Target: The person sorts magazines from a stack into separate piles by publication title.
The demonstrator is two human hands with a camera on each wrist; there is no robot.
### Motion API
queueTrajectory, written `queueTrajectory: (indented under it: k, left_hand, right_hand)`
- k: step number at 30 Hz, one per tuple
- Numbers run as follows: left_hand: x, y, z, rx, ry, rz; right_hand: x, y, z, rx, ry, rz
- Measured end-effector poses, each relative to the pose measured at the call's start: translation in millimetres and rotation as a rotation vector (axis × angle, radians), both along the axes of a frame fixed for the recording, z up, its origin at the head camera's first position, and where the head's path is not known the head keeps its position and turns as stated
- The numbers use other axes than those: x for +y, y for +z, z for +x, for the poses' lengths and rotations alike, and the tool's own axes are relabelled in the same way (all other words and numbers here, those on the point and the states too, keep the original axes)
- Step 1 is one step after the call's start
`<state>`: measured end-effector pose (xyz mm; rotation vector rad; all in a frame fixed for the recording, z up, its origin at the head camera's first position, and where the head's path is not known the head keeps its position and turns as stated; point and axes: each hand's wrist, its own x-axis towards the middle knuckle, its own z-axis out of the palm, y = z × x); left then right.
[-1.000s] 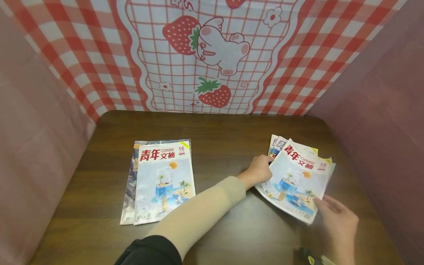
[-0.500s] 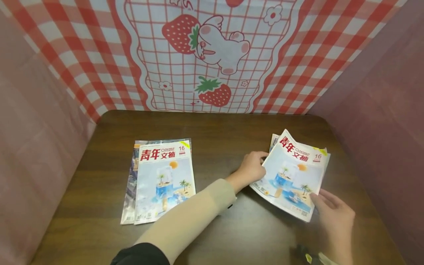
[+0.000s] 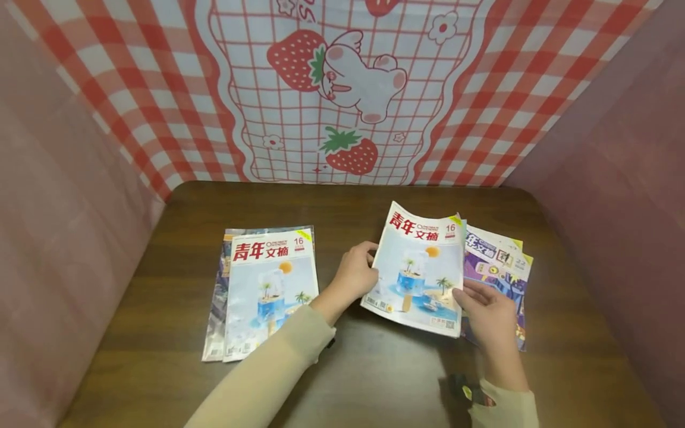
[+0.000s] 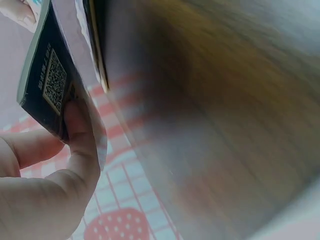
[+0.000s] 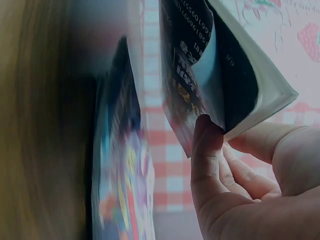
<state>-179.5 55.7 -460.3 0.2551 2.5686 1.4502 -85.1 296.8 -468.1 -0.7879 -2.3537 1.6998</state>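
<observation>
Both hands hold a magazine (image 3: 417, 273) with a pale blue popsicle cover, raised above the table and slightly bowed. My left hand (image 3: 354, 270) pinches its left edge; in the left wrist view the fingers (image 4: 80, 135) curl round its dark back cover with a QR code. My right hand (image 3: 487, 309) pinches the lower right edge, and the right wrist view shows the thumb and fingers on the back cover and pages. Just right of it, partly hidden, lies a small pile of magazines (image 3: 521, 279), a purple cover on top.
On the left of the brown wooden table (image 3: 342, 208) lies another stack of magazines (image 3: 270, 279), the same popsicle cover uppermost. A red-and-white checked cloth (image 3: 455, 148) hangs behind the table, with pinkish curtains (image 3: 605, 178) at the sides.
The popsicle magazine has moved left, off the right-hand pile, with both hands holding it. The purple-covered magazine beneath has come into view. The left stack stays in place.
</observation>
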Motion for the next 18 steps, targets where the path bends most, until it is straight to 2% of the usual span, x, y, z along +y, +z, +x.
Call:
queueTrajectory:
  k: [6, 13, 18]
  left_hand:
    - [-21.2, -2.9, -3.2, -0.005, 0.057, -0.014]
    - [-35.4, -2.7, -11.3, -0.006, 0.119, -0.046]
    - [-38.2, -3.5, -20.2, -0.031, 0.122, -0.063]
  right_hand:
    - [-16.8, -1.3, -17.7, 0.006, 0.119, 0.063]
    - [-33.1, -4.0, -40.1, 0.003, 0.18, 0.1]
    - [-41.4, -7.3, -50.4, 0.031, 0.196, 0.105]
